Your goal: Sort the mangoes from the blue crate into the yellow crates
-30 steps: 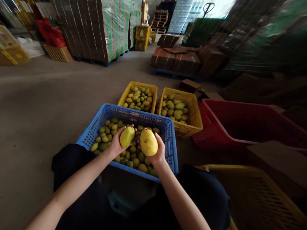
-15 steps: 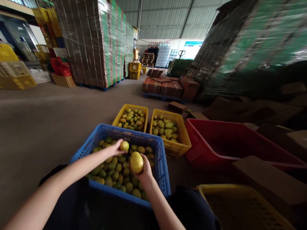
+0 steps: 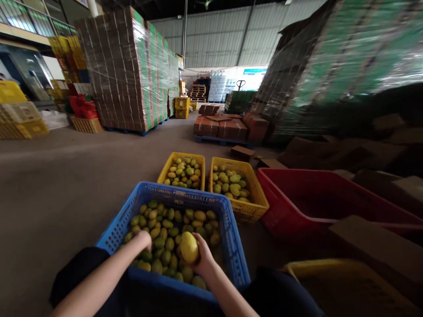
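Many green and yellow mangoes (image 3: 167,244) lie loose in a blue plastic crate (image 3: 243,264) standing in front of me. My right hand (image 3: 204,255) is closed around a large yellow mango (image 3: 189,248), held above the fruit toward the crate's right half. At the left side, my left hand (image 3: 143,240) reaches down among the mangoes with its back toward me. Its fingers point downward and are mostly hidden, so any mango in them does not show.
Beyond the blue crate stand a left yellow crate (image 3: 202,174) and a right yellow crate (image 3: 261,207), both holding mangoes. A red tub (image 3: 277,215) and cardboard are to the right. Another yellow crate (image 3: 317,264) is near my right knee. Wrapped box stacks (image 3: 112,75) rise behind.
My left hand has moved left and down from the crate's middle; the yellow mango it held no longer shows. My right hand still holds its mango. The view has tilted up slightly.
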A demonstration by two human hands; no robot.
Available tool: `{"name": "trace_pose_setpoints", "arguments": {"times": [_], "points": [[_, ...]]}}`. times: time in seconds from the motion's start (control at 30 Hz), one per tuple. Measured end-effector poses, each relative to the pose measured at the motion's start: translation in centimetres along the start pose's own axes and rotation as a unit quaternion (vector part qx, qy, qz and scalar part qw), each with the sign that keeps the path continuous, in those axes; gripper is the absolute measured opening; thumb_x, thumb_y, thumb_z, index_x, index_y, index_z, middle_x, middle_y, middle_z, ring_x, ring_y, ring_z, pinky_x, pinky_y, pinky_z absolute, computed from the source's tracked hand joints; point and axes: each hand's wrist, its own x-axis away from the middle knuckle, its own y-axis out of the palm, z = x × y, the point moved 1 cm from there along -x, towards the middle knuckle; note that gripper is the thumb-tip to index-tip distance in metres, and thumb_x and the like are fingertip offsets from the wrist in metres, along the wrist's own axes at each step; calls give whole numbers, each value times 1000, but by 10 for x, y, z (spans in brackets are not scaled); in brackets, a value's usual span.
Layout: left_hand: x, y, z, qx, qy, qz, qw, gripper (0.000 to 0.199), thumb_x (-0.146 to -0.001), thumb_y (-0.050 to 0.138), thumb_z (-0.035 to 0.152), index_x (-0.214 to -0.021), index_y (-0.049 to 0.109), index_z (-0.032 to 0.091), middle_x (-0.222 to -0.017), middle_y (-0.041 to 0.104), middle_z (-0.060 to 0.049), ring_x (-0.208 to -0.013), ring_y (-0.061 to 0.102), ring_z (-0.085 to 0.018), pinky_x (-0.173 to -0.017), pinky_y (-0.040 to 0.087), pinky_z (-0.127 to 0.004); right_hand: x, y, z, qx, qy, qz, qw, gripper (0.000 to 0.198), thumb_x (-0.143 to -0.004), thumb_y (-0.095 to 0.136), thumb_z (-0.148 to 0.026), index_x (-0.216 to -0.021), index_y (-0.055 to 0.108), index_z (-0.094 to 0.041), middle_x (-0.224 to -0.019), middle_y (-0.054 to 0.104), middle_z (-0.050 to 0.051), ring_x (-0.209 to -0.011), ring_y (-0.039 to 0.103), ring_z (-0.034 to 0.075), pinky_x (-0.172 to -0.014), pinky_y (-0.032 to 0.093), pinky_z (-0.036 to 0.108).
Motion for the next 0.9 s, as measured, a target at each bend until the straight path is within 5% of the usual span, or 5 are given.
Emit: {"name": "trace_pose_setpoints", "arguments": {"times": [0.2,0.33,0.43,0.6,0.9], "points": [[20,-21,5,-170,86,11,982,48,-87,42,41,-125,60,19,-126,62,-15,-118,57,-32,-99,43,-46,-28,-12,47,75,68,47,994,34,-83,49,-49,-77,55,-17,-52,59,4,-50,60,18,-49,52,28],[36,-41,3,-261,98,33,960,51,-89,39,36,-129,57,10,-123,62,-21,-110,61,-35,-92,47,-45,-10,2,14,71,24,89,993,31,-86,47,-44,-86,57,-15,-57,61,6,-53,61,20,-51,53,33],[44,-47,-5,-264,70,-9,962,49,-88,43,36,-125,59,8,-119,64,-24,-109,62,-36,-89,48,-44,22,21,-63,12,-168,118,979,29,-88,42,-35,-105,56,-17,-72,64,6,-58,61,19,-56,55,36],[47,-50,-9,-244,72,3,967,49,-89,42,35,-128,56,8,-120,62,-25,-111,61,-37,-89,47,-45,56,33,-159,-28,-307,150,939,51,-92,28,-48,-139,29,-29,-122,55,8,-87,64,18,-63,57,33],[29,-25,-31,-230,70,-63,969,50,-90,42,40,-128,56,11,-124,61,-22,-113,59,-34,-92,44,-42,36,8,-121,-69,-194,77,976,49,-93,29,-33,-140,30,-19,-138,41,18,-114,56,28,-69,58,44]]}}
